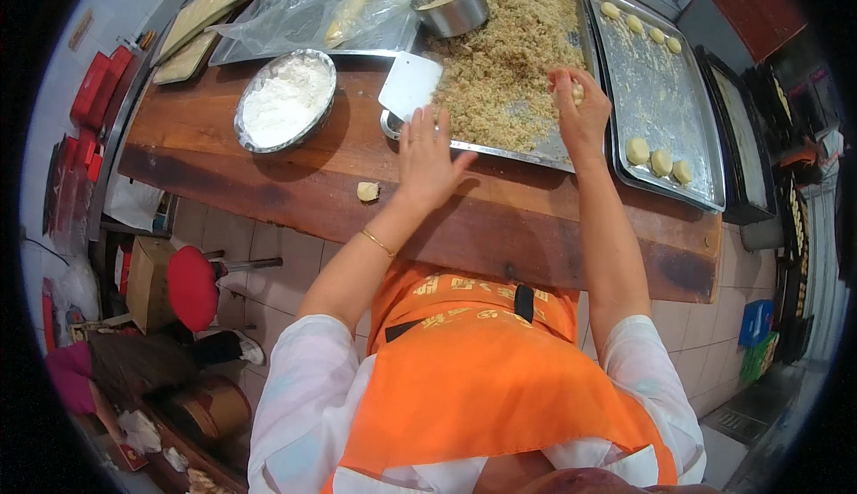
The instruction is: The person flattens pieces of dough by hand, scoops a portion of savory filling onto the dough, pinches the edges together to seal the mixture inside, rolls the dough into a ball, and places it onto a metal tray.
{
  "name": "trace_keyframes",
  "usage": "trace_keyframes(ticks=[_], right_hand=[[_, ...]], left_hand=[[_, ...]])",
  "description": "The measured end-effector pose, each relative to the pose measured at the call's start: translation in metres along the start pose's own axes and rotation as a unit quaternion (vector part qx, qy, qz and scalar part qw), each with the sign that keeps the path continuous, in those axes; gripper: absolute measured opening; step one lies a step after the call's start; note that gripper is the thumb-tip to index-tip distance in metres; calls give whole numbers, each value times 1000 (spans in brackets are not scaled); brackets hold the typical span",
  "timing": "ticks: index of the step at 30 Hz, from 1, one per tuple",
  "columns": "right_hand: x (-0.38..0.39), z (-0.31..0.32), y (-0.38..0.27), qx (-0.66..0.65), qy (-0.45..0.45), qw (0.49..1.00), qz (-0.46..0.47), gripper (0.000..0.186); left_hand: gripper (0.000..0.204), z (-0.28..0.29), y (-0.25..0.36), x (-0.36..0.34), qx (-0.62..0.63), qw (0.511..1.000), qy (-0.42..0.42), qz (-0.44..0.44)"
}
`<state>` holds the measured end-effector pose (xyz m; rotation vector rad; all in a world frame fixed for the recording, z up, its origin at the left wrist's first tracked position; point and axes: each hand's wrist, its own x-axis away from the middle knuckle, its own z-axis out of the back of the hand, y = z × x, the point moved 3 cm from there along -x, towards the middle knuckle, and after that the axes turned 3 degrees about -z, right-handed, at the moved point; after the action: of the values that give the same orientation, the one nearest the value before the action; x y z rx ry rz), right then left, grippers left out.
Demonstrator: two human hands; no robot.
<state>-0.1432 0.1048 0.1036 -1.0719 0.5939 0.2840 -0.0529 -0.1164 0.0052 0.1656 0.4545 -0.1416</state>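
Observation:
My left hand (pixel 427 164) is over the front edge of the wooden table, fingers stretched and thumb out, holding nothing. Its fingertips are close to a white dough scraper (pixel 409 85) at the corner of a metal tray. A crumbly tan filling (pixel 518 57) covers most of that tray. Above its right side, my right hand (pixel 585 117) has its fingers curled round a pale dough ball (pixel 578 94), partly hidden by them. One small dough piece (pixel 368 191) lies on the table, left of my left wrist. A metal pot (pixel 453 14) sits on the filling's far left part.
To the right, a baking tray (pixel 661 110) bears several dough balls in two rows. A bowl of white flour (pixel 287 99) stands at left. Behind it, a plastic-covered tray (pixel 268 25) holds a dough roll (pixel 353 10). A red stool (pixel 192 289) and another person are at lower left.

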Motion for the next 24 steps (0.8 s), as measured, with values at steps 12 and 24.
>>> trace_keyframes(ticks=[12,24], right_hand=[[20,38,4,-116,-16,988,-105,26],[10,-43,13,-668,54,617,-413,22]], left_hand=[[57,-9,113,-102,35,987,115,-110],[28,-32,109,-114,904,319,-27,285]])
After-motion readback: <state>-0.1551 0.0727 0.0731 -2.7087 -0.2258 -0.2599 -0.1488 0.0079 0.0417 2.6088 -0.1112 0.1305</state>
